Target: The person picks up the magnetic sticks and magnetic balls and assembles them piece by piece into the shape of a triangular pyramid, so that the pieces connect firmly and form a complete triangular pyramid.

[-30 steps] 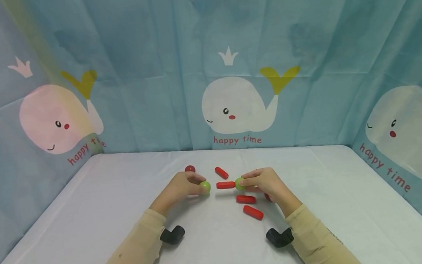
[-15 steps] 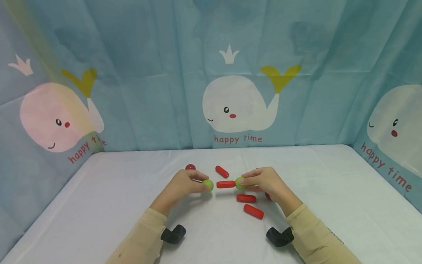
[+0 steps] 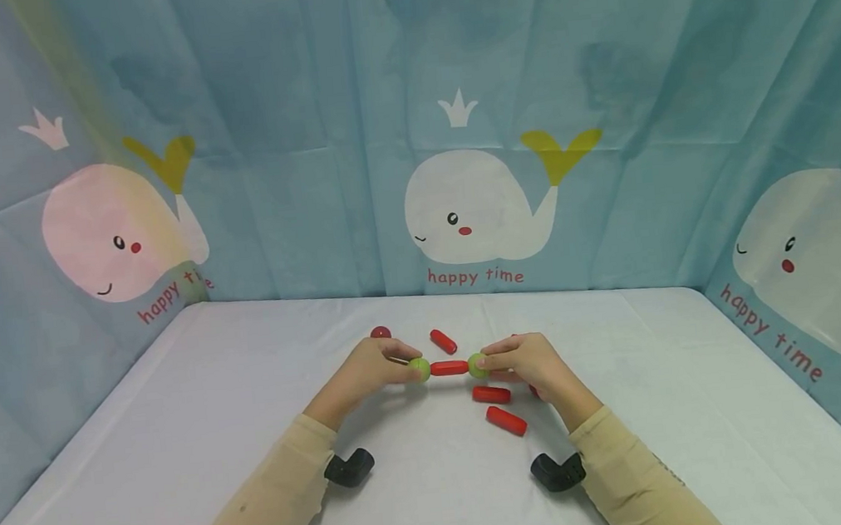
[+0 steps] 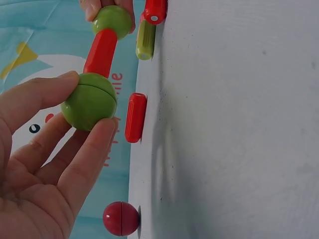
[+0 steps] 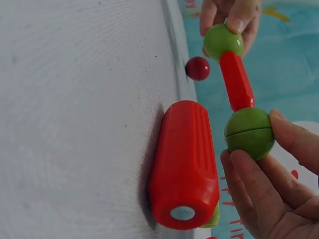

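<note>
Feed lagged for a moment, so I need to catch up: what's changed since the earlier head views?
The left hand moved right, bringing its green ball up against the free end of the red rod; the gap has closed. Nothing was newly grasped or let go. The right hand stayed put, holding the other green ball; the red ball stayed too.

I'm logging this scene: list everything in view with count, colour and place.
Printed fabric backdrop: one, blue, behind
Flat table: one, white, foreground
Held glossy balls: two, green, above table
Faceted stick: one, red, between them
Loose faceted sticks: three, red, on table
Partly hidden stick: one, green, on table
Mostly hidden pieces: at least one, red, rightward
Loose glossy ball: one, dark red, far side
Wrist devices: two, black, at cuffs
Sleeves: two, beige, forearms
Left hand: one, bare, pinching one ball
Right hand: one, bare, pinching another
</note>
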Action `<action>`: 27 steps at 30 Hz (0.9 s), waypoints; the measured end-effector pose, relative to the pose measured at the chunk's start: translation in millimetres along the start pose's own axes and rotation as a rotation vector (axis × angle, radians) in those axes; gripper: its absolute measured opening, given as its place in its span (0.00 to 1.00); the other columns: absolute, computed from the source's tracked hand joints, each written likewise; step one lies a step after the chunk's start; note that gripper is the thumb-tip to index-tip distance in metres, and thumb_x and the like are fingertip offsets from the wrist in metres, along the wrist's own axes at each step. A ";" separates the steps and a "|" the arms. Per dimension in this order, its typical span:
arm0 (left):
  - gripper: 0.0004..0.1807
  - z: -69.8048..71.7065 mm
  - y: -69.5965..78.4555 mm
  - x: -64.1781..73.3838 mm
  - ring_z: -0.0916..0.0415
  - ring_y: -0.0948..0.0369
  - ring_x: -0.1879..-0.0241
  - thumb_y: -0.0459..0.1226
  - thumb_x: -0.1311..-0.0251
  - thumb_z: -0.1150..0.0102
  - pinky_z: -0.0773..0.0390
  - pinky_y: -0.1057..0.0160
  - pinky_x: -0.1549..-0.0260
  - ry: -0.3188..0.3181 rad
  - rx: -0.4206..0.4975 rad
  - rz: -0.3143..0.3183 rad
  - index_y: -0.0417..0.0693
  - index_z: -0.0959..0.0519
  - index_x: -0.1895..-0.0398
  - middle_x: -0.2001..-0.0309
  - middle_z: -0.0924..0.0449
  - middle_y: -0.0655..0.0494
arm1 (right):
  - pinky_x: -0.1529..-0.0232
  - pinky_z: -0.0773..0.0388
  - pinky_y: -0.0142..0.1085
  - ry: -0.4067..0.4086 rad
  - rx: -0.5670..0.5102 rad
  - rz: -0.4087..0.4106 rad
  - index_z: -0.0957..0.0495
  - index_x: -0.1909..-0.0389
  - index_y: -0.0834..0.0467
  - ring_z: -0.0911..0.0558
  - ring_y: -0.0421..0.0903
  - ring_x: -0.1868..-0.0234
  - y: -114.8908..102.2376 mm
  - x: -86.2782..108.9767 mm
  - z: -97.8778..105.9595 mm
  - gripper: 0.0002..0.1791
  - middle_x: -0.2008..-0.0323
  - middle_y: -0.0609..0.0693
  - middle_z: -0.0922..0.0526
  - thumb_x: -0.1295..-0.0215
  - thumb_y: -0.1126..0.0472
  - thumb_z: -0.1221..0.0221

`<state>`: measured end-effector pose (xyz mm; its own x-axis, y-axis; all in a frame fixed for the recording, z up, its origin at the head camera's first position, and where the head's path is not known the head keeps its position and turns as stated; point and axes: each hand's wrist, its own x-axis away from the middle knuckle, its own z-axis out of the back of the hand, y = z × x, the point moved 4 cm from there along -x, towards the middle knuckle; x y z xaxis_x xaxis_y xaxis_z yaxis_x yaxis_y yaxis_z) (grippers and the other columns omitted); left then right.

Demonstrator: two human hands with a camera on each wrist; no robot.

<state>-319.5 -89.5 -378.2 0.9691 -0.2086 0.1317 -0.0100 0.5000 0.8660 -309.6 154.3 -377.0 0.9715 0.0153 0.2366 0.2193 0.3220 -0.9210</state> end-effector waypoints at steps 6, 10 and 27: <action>0.14 -1.2 0.6 0.2 0.22 0.58 0.52 0.41 0.48 0.27 0.20 0.57 0.53 0.012 0.005 0.008 0.54 0.13 0.56 0.54 0.16 0.57 | 0.48 0.17 0.39 -0.003 0.008 0.000 0.16 0.51 0.64 0.12 0.43 0.60 -0.2 1.3 -0.3 0.17 0.52 0.57 0.15 0.39 0.60 0.32; 0.15 -1.0 1.0 0.4 0.22 0.58 0.53 0.42 0.48 0.27 0.20 0.55 0.52 0.025 0.031 0.016 0.55 0.14 0.55 0.54 0.16 0.58 | 0.48 0.17 0.39 -0.009 0.021 0.000 0.16 0.51 0.63 0.13 0.43 0.60 -1.0 1.3 0.8 0.18 0.52 0.57 0.14 0.39 0.58 0.32; 0.19 3.5 -3.7 -4.2 0.23 0.56 0.48 0.46 0.48 0.27 0.23 0.51 0.45 0.035 0.102 -0.004 0.52 0.16 0.53 0.51 0.16 0.55 | 0.41 0.21 0.44 -0.196 0.035 0.048 0.17 0.49 0.62 0.13 0.43 0.55 -3.6 2.0 3.2 0.22 0.58 0.50 0.11 0.40 0.53 0.32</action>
<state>-324.4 -93.5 -380.3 0.9772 -0.1803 0.1126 -0.0293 0.4105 0.9114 -308.7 156.2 -372.3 0.9438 0.2143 0.2518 0.1667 0.3492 -0.9221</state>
